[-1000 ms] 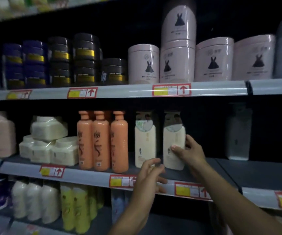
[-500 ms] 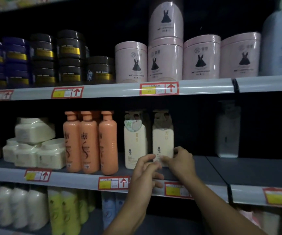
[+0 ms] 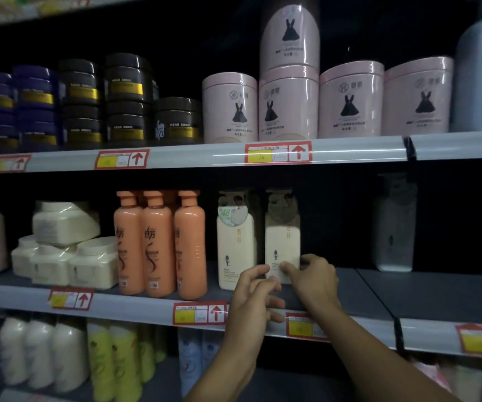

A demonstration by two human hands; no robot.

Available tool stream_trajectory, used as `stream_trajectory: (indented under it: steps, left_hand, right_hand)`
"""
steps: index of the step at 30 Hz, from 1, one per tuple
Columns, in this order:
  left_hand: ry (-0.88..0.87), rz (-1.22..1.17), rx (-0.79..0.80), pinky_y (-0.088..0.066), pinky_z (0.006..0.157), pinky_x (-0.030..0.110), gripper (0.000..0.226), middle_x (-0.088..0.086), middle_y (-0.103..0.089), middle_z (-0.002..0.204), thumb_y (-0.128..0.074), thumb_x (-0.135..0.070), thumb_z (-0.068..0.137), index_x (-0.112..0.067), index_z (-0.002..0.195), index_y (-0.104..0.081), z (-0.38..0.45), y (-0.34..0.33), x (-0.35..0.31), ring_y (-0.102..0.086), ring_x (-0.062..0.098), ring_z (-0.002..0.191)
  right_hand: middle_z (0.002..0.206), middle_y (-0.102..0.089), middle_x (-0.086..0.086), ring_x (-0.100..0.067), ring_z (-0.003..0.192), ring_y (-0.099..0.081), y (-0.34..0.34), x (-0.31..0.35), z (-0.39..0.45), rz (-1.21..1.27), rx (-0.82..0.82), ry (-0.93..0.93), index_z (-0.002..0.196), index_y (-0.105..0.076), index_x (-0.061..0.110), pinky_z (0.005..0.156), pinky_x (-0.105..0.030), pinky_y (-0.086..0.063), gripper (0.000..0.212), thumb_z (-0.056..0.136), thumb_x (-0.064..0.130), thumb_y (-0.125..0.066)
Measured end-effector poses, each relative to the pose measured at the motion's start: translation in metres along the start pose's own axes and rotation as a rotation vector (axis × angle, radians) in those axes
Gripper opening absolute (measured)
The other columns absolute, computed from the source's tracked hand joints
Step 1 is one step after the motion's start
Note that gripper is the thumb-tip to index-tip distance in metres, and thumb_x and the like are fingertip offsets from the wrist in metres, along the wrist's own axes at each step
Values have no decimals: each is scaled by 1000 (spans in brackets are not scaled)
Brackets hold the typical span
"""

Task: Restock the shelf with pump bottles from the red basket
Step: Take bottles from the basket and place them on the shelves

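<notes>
From my head camera I see both my hands at the foot of the cream pump bottle (image 3: pixel 282 245) on the middle shelf (image 3: pixel 379 294): my right hand (image 3: pixel 312 281) curls round its lower right corner, thumb on the front label, and my left hand (image 3: pixel 253 295) presses its fingertips to the lower left edge, fingers bent and close together, so the bottle is pinched between the two. It stands upright just beside its twin bottle (image 3: pixel 235 245), the one with the round green sticker. To seat it well, I judge I should square its face to the front, line it up with the twin, keep the base flat and let go gently so the tall thing does not rock into its neighbour. The red basket is not in sight. The shelf is a dark grey board with a pale price rail and red-and-yellow tags; to the right it lies bare up to a lone pale bottle (image 3: pixel 395 227) far back. Orange bottles (image 3: pixel 158 245) stand to the left, pink tubs (image 3: pixel 289 105) and dark jars (image 3: pixel 126 97) above. The aisle is dim and the back of the shelving is black.
</notes>
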State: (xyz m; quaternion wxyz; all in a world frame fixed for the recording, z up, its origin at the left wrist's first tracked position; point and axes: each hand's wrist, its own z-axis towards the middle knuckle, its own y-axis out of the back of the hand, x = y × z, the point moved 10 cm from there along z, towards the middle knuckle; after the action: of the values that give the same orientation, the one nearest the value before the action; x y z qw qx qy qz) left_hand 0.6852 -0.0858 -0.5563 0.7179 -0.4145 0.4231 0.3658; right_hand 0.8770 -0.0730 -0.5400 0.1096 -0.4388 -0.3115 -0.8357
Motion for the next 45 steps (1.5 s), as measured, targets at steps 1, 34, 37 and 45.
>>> stream_trajectory:
  steps: [1, 34, 37, 45]
  left_hand:
    - [-5, -7, -4, -52, 66, 34, 21, 11, -69, 97, -58, -17, 99, -24, 117, -66, 0, 1, -4, -65, 24, 80]
    - [-56, 148, -199, -50, 59, 33, 28, 8, -66, 86, -55, -5, 96, -29, 108, -64, 15, 66, -25, -60, 21, 71]
    - [-50, 134, -191, -50, 62, 35, 30, 7, -65, 85, -55, -4, 95, -27, 111, -64, 14, 62, -25, -60, 21, 73]
    - [-35, 103, -185, -46, 58, 33, 35, 4, -64, 76, -51, 1, 94, -27, 108, -66, 11, 62, -19, -57, 25, 73]
  right_hand:
    - [112, -77, -7, -28, 109, -70, 10, 6, -5, 35, -56, 28, 123, -71, 14, 89, -39, -56, 39, 95, 40, -70]
    - [109, -79, -4, -27, 103, -71, -46, 57, -53, -17, -4, 96, 115, -78, 18, 87, -39, -58, 30, 91, 36, -75]
    - [106, -79, -3, -26, 99, -72, -43, 58, -54, -2, -7, 111, 111, -80, 18, 84, -39, -59, 28, 91, 36, -75]
    - [104, -79, -2, -23, 97, -72, -43, 58, -58, 17, 12, 145, 113, -79, 17, 84, -35, -58, 31, 90, 38, -76]
